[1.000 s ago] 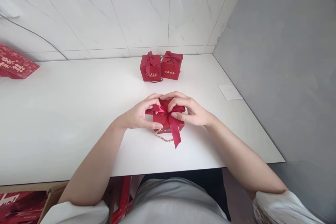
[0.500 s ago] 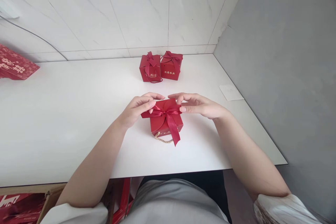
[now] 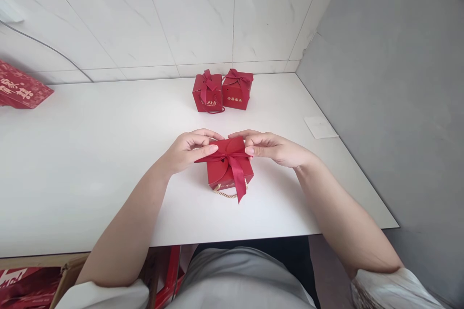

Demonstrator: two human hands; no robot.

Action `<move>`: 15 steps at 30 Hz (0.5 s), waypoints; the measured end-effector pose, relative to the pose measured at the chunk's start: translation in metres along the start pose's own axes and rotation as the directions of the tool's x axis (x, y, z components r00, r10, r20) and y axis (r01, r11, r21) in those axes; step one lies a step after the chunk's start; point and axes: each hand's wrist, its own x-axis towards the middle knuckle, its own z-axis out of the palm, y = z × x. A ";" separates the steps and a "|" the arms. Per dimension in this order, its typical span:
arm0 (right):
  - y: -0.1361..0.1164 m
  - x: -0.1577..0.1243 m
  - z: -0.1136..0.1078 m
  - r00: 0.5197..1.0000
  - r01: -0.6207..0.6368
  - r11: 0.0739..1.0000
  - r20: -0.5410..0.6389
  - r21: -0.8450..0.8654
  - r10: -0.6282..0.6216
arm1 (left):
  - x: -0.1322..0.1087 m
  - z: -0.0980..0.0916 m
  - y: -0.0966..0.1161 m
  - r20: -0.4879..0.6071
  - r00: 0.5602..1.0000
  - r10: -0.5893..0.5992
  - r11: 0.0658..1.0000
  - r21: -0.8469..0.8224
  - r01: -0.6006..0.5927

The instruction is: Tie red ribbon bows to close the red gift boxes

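Note:
A red gift box [image 3: 218, 170] with a rope handle [image 3: 226, 195] stands on the white table [image 3: 108, 164] in front of me. Across its folded top lies a red ribbon [image 3: 238, 176] tied in a bow, one tail hanging down the near side. My left hand [image 3: 194, 149] pinches the bow's left part between thumb and fingers. At the other side, my right hand [image 3: 271, 147] is closed on the right part of the bow, thumb on top. The far fingers of both hands reach behind the box, partly hidden.
Two red gift boxes with bows, a left one [image 3: 206, 91] and a right one [image 3: 237, 91], stand near the tiled wall. A white paper square [image 3: 321, 127] lies by the grey wall. A red printed bag [image 3: 23, 84] is far left; a cardboard box [image 3: 70, 270] sits below the table.
Both hands have closed onto the bow's two sides, and the ribbon looks pulled flatter and tighter. The hanging tail has shifted slightly left. The box stays in place.

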 end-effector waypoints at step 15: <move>0.007 -0.001 -0.009 0.997 0.064 0.998 0.052 -0.008 -0.064 | -0.004 -0.006 0.002 -0.011 0.999 0.048 0.976 0.212 -0.045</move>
